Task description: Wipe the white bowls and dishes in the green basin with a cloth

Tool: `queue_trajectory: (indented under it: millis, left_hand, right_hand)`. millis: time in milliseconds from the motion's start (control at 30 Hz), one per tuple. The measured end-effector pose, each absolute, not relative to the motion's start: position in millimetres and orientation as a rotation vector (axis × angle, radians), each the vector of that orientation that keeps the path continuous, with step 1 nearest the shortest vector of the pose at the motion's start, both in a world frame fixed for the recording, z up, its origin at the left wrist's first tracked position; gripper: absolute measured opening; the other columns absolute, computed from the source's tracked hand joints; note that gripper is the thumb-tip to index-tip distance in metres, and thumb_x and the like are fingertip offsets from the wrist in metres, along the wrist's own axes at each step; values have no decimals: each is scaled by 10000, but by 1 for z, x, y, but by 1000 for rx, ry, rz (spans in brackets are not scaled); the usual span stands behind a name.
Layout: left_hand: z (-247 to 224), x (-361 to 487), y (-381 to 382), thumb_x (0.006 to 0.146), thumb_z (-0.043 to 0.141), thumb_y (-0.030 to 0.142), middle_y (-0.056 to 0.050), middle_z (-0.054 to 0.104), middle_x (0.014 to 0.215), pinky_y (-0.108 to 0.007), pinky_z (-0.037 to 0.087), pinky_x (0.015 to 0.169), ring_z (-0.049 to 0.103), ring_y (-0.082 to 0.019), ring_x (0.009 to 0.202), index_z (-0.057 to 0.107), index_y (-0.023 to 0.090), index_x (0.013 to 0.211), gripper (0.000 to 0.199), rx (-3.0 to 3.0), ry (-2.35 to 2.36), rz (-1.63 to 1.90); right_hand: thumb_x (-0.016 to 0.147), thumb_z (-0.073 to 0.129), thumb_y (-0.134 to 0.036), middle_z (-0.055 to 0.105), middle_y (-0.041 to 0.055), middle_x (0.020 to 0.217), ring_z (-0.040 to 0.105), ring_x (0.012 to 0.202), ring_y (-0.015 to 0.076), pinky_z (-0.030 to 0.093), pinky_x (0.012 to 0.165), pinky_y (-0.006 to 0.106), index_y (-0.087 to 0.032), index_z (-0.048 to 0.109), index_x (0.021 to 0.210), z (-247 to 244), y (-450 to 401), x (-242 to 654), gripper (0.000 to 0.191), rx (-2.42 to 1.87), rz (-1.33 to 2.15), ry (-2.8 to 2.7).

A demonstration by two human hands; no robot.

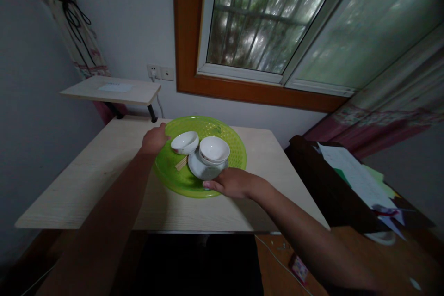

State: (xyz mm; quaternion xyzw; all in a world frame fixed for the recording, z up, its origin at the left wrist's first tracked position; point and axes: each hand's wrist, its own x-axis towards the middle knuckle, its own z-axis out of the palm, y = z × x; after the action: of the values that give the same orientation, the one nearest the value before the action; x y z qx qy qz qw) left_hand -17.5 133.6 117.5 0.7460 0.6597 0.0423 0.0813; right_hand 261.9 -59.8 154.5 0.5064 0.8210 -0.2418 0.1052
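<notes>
A round, light-green plastic basket is above the pale wooden tabletop, gripped from both sides. My left hand is closed on its left rim, thumb tip over the edge. At the near right rim, my right hand is closed, its thumb lying inside the basket beside a plate; its other fingers are hidden. In the basket, a white bowl stands on the white plate. Left of it, another white bowl leans slightly. Short wooden chopsticks lie between that bowl and the plate.
The pale table has a small raised shelf with a paper at its back left. Wall sockets and a window are behind. To the right, papers lie on a dark brown surface. A cable crosses the floor.
</notes>
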Motion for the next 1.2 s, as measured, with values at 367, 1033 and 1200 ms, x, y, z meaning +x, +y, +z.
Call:
queue_trajectory:
  millis: [367,1033,1200]
  left_hand:
    - [113,-18,138,1047,651,372,-230,788,1376,-422,604,999,776,-386,1282,615,190,1486,476,2204,1964,138]
    - [104,-24,150,999,735,343,-196,794,1426,-368,571,987,765,-359,1317,661,219,1531,552,2192,1904,231]
    - [109,-22,148,1002,722,320,-203,793,1424,-369,568,989,766,-357,1308,656,193,1533,549,2225,1894,203]
  right_hand:
    - [1127,251,-854,840,184,1360,801,1220,322,600,1110,445,-170,792,1466,146,-48,227,935,1273,-1186,2525]
    - [1213,342,-345,801,137,1486,724,1450,300,305,1412,611,-215,853,1281,157,11,359,532,1631,-94,2344]
    - [1210,370,-322,712,146,1617,614,1587,279,287,1432,591,-197,828,1341,145,43,365,492,1629,17,2384]
